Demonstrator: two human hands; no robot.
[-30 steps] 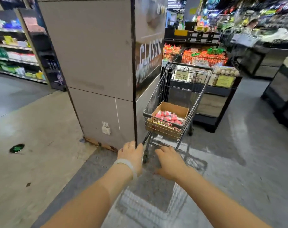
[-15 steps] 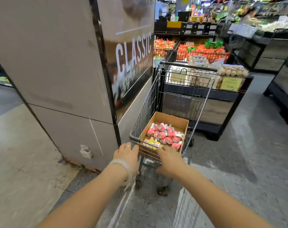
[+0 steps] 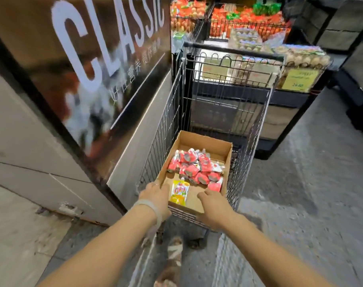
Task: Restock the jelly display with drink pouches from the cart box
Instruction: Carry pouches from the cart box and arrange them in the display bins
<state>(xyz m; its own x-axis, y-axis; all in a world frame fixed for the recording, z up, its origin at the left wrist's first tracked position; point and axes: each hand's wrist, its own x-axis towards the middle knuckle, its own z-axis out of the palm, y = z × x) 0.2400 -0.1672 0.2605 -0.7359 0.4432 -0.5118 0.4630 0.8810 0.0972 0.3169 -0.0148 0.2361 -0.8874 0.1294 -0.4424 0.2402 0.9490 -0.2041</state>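
A wire shopping cart (image 3: 257,125) stands in front of me with an open cardboard box (image 3: 207,141) in its basket. Several red drink pouches (image 3: 195,168) lie heaped in the box, and one yellow pouch (image 3: 179,192) lies near its front edge. My left hand (image 3: 155,195) grips the cart's near rim at the box's left corner. My right hand (image 3: 213,204) grips the same rim at the box's right corner. The handle bar itself is hidden under both hands.
A pillar with a large "CLASSIC" poster (image 3: 106,65) stands close on the cart's left. Ahead is a black display stand (image 3: 280,100) with egg cartons (image 3: 300,56) and a yellow price sign (image 3: 298,79); wire bins of red-netted produce (image 3: 244,19) sit behind. Grey floor opens to the right.
The cart and I have rolled forward past the pillar's corner toward the egg display. Both hands stay on the cart's near rim, and the box now appears closer below me.
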